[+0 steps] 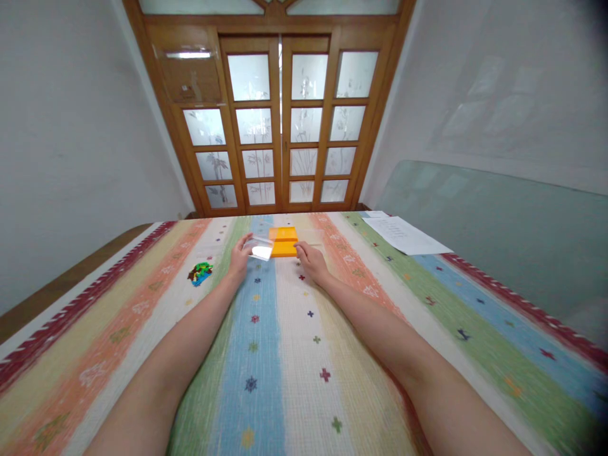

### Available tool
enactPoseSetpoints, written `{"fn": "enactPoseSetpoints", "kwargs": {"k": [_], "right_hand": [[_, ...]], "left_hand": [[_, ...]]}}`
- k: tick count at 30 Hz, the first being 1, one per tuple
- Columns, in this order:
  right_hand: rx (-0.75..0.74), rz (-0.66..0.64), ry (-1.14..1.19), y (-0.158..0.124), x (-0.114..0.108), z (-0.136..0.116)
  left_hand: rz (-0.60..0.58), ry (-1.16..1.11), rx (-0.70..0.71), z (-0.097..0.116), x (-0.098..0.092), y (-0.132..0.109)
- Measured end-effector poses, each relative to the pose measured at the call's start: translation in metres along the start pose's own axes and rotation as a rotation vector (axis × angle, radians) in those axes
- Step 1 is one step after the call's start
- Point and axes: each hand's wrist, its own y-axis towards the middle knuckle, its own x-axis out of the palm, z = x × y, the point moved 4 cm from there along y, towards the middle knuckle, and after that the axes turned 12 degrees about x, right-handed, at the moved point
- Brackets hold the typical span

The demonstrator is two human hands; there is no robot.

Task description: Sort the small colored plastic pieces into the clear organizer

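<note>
soft light glows through the door panes [248, 76], right corners darkened.

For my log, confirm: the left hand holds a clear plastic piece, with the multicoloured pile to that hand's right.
Wrong side: the multicoloured pile is to the left of the left hand, as the head view shows. That hand does hold a clear plastic piece.

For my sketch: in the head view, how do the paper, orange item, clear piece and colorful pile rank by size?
Largest: paper
Next: orange item
Smallest: clear piece and colorful pile, too alike to rank
</note>
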Motion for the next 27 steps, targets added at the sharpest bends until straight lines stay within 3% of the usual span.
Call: {"fn": "enactPoseSetpoints", "kwargs": {"k": [4, 7, 10, 15, 20, 27], "right_hand": [[-0.044, -0.024, -0.004, -0.002, 0.002, -0.002], [-0.073, -0.033, -0.008, -0.002, 0.003, -0.003], [-0.078, -0.042, -0.020, -0.003, 0.003, -0.004], [-0.095, -0.056, -0.033, -0.004, 0.002, -0.006], [-0.122, -0.058, -0.037, -0.004, 0.002, -0.006], [-0.132, -0.074, -0.062, -0.003, 0.005, -0.004]], "left_hand": [[0.244, 0.278, -0.045, -0.027, -0.052, 0.016], [0.232, 0.464, -0.140, -0.043, -0.071, 0.018], [0.155, 0.594, -0.137, -0.046, -0.072, 0.017], [0.006, 0.818, -0.016, -0.029, -0.061, 0.013], [0.017, 1.006, -0.010, -0.016, -0.062, 0.008], [-0.076, 0.970, 0.030, -0.017, -0.057, 0.010]]}}
